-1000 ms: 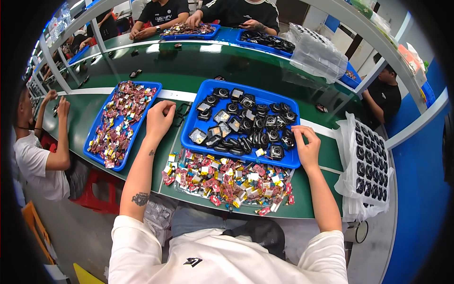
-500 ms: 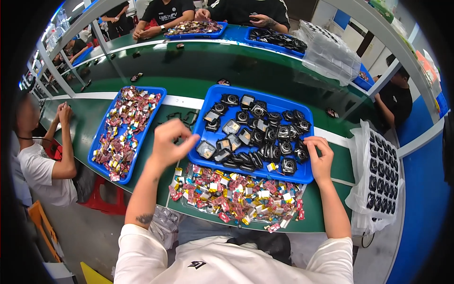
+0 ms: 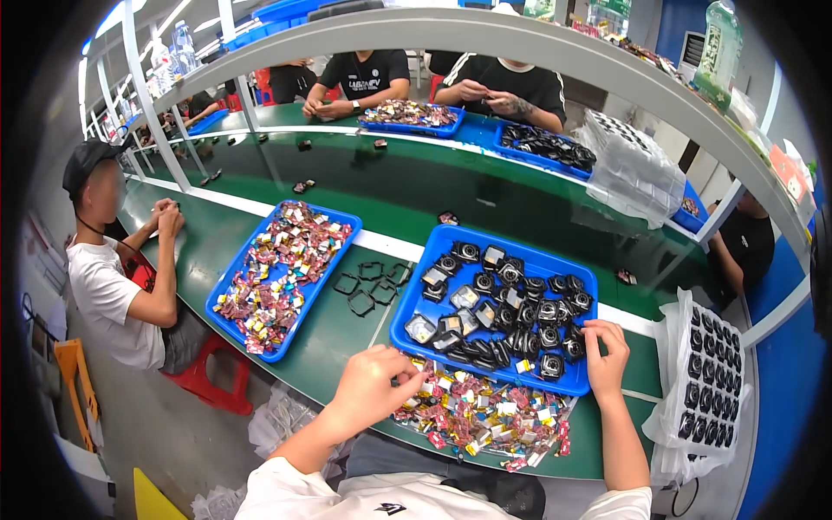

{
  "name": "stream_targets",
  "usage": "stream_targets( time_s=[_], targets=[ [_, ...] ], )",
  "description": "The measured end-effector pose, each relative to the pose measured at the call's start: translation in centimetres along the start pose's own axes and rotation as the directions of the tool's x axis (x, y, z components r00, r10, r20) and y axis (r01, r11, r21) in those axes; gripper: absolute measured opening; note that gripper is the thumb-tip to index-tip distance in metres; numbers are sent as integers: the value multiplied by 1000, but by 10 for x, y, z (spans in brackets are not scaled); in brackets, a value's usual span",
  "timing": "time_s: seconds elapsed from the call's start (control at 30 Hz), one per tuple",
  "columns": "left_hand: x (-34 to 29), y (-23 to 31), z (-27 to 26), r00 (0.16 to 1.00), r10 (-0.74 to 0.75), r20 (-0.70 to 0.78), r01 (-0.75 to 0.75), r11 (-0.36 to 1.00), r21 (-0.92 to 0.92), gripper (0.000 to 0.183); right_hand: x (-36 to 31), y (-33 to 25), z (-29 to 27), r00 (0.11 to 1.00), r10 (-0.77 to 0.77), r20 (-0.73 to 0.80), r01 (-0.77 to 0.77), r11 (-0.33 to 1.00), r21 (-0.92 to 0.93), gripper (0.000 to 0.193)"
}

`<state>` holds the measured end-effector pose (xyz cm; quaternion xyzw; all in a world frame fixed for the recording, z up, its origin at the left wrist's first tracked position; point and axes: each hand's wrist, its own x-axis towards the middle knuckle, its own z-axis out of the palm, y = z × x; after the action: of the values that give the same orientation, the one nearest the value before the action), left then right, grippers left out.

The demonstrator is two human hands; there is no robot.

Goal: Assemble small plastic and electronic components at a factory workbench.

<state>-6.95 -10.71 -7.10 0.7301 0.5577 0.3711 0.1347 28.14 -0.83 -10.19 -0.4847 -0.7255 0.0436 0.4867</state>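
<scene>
My left hand (image 3: 379, 387) is over the front left corner of the blue tray (image 3: 494, 375), by the left end of a loose pile of small circuit boards with batteries (image 3: 494, 414). Its fingers are curled in toward the thumb; whatever they hold, if anything, is hidden. With bent fingers, my right hand (image 3: 607, 355) grips the tray's right rim. Inside the tray lie several black square watch-like cases (image 3: 548, 310), some facing up and some on edge. Pale screens or plates show in a few cases (image 3: 464, 297) at the left.
Several thin black frames (image 3: 360, 301) lie between my tray and another blue tray (image 3: 279, 344) of circuit boards. At the right stands a stack of white trays (image 3: 712, 381) holding black cases. A green belt (image 3: 520, 199) runs beyond; a co-worker (image 3: 113, 286) sits at the left.
My left hand has come down and toward me from the tray's left side to the pile. The view has tilted up, and the black frames show fully. My right hand stays at the tray's rim.
</scene>
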Motion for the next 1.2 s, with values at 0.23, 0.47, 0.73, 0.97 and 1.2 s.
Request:
stream_targets(
  time_s=[0.23, 0.47, 0.73, 0.97, 1.2],
  targets=[
    [53, 40, -20, 912, 402, 82, -391, 912, -126, 11, 36, -104, -4, 870, -396, 293, 308, 901, 305, 35],
    [110, 80, -17, 828, 536, -161, -551, 731, -403, 11, 73, -125, -7, 895, -425, 134, 312, 813, 492, 8],
    [108, 69, -14, 860, 506, -67, -474, 743, -473, 13, 67, -122, -7, 883, -428, 193, 293, 824, 486, 9],
    [117, 65, -8, 851, 521, 67, -398, 723, -565, 17, 67, -120, -10, 856, -315, 410, -7, 786, 618, 11],
    [113, 62, -4, 892, 388, 233, -116, 694, -711, 19, 65, -109, -11, 865, -167, 473, -280, 622, 732, 12]
  ],
)
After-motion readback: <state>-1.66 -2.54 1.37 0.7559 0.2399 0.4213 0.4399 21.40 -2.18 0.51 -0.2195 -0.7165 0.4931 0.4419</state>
